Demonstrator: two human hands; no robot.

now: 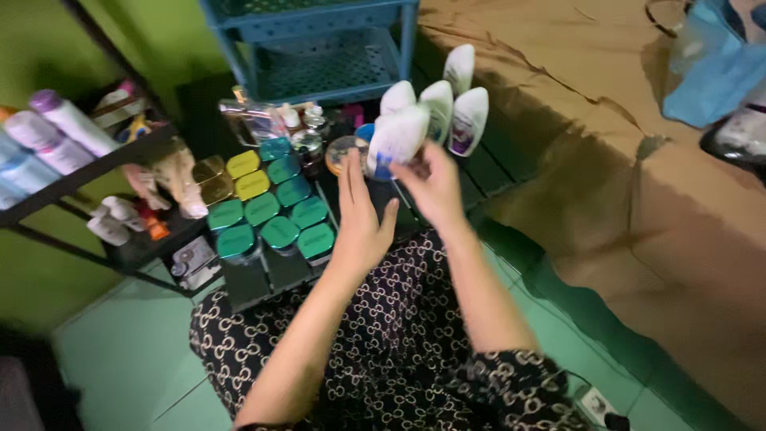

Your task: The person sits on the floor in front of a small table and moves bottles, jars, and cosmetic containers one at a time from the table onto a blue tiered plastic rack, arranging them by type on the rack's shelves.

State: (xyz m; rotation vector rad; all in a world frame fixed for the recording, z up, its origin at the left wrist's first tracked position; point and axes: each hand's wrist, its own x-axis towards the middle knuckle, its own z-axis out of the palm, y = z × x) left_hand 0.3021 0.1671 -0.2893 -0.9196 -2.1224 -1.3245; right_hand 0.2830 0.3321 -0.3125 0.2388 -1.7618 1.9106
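Note:
My right hand [435, 187] grips a white squeeze tube [396, 137] with blue print, holding it above a dark low stand. My left hand [361, 219] is open with fingers straight, just left of and below the tube, its fingertips close to a small round compact [345, 149]. Three more white tubes [451, 108] stand upright behind the held one. To the left, several green- and gold-lidded jars [275, 209] sit in rows on the stand.
A blue perforated plastic rack [319, 48] stands at the back. A black wire shelf [88, 172] on the left carries bottles and small items. A brown-covered bed [606, 120] fills the right, with a blue bag [718, 68]. A power strip [597, 405] lies on the green floor.

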